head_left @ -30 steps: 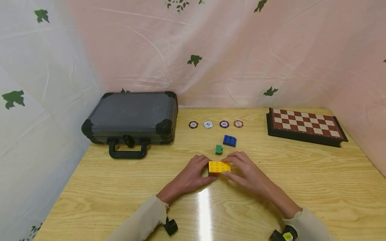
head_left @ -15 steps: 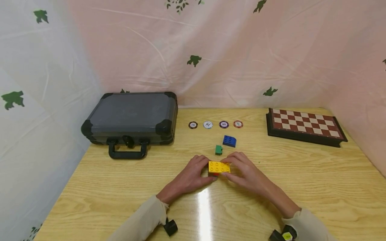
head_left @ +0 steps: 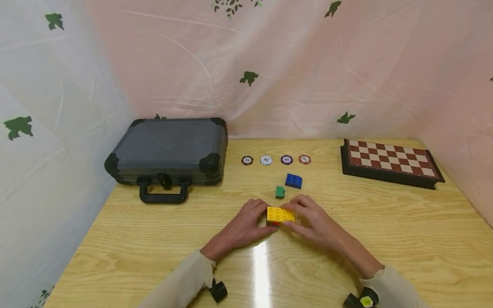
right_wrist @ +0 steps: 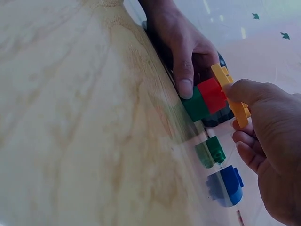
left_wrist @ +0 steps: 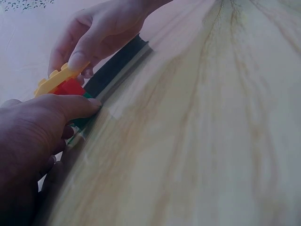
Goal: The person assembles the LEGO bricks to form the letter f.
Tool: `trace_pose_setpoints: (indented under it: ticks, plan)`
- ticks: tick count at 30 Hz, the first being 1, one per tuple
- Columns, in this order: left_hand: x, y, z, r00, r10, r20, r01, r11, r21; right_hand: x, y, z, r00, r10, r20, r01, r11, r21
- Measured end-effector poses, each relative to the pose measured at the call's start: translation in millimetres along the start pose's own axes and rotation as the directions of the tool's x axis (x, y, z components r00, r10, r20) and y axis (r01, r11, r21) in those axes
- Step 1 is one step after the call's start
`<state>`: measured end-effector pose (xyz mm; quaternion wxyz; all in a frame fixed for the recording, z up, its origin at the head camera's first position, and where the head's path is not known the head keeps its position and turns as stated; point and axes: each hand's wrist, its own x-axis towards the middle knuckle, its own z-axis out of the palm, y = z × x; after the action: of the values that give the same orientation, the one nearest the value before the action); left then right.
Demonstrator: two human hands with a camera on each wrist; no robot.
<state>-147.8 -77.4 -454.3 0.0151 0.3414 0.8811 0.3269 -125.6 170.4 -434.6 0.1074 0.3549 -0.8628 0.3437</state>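
A small stack of toy building bricks stands on the wooden table between my hands. Its top is a flat yellow brick (head_left: 280,214), above a red brick (right_wrist: 211,95) and a green brick (right_wrist: 195,106) at the bottom. My left hand (head_left: 245,224) grips the lower part of the stack, its thumb against the green brick. From the other side, my right hand (head_left: 313,220) pinches the yellow brick between thumb and fingers. In the right wrist view the yellow brick sticks out past the red one. Behind the stack lie a loose green brick (head_left: 280,192) and a blue brick (head_left: 294,181).
At the back left sits a dark grey case (head_left: 169,147) with its handle forward. A folding chessboard (head_left: 390,159) lies at the back right. Between them several poker chips (head_left: 266,160) form a row. Patterned cloth (head_left: 292,77) hangs behind the table (head_left: 154,239).
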Motion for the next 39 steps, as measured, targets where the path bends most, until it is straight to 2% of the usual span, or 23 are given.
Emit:
trace_pose_setpoints:
  ticks: [7,21,25,32,39]
  plan:
    - [-0.2,0.2,-0.2,1.000,-0.003,0.002,0.003,1.000,-0.005,0.2,0.5,-0.2,0.999,0.009,0.031,-0.008,0.999,-0.032]
    - [0.7,-0.4,0.5,1.000,0.001,-0.008,-0.001,1.000,-0.010,2.5,-3.0,-3.6,0.995,0.070,0.071,-0.068,0.997,-0.024]
    - [0.5,0.5,0.2,1.000,-0.005,-0.006,0.005,1.000,-0.008,2.4,-1.8,-2.9,0.996,0.067,0.061,-0.066,0.998,-0.020]
    - [-0.6,0.0,0.7,1.000,-0.015,0.007,0.015,1.000,-0.005,1.6,2.1,1.2,1.000,0.016,0.020,-0.015,0.999,-0.047]
    - [-0.3,0.8,-0.1,1.000,-0.006,-0.001,0.006,1.000,-0.014,1.2,3.0,1.6,1.000,0.008,0.010,-0.007,0.999,-0.044]
